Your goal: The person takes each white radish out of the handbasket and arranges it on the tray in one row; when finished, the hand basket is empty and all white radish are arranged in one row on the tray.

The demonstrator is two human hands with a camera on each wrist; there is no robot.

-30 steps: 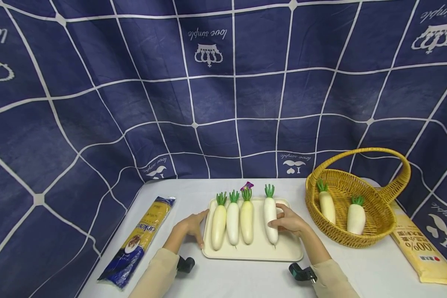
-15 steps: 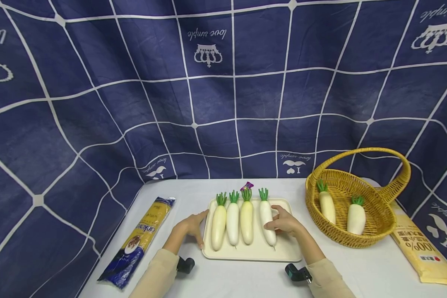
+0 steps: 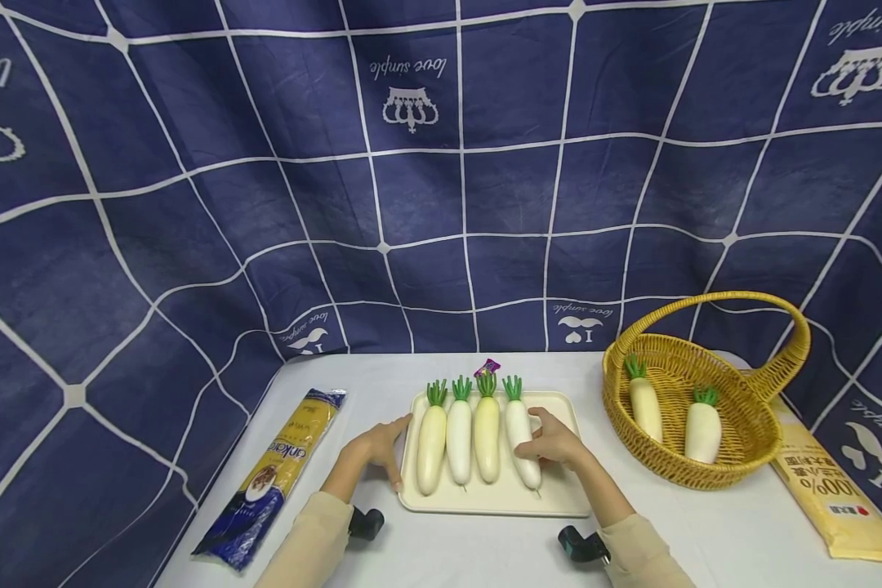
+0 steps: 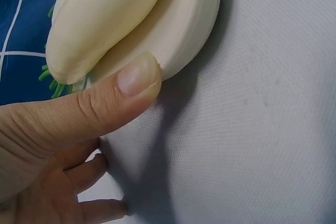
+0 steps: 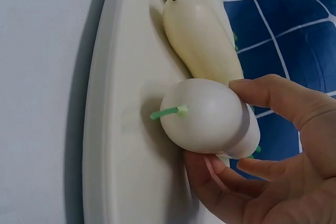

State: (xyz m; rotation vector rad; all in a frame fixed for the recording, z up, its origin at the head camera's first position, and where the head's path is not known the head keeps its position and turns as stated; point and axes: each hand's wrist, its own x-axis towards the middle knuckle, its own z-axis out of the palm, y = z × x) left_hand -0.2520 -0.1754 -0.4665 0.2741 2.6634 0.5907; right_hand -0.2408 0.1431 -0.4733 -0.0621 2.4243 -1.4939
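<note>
One white radish lies gripped in the right hand.

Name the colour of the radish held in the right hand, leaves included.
The radish is white with green leaves, seen best in the head view.

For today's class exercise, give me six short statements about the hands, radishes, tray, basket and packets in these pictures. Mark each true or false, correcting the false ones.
1. The right hand grips a white radish. True.
2. Both hands grip radishes. False: the left hand holds none and is at the left edge of the tray.
3. Three other radishes lie side by side on the tray. True.
4. The wicker basket stands right of the tray. True.
5. The wicker basket holds five radishes. False: it holds two.
6. The blue-and-yellow packet lies inside the basket. False: the blue-and-yellow packet lies left of the tray.
</note>
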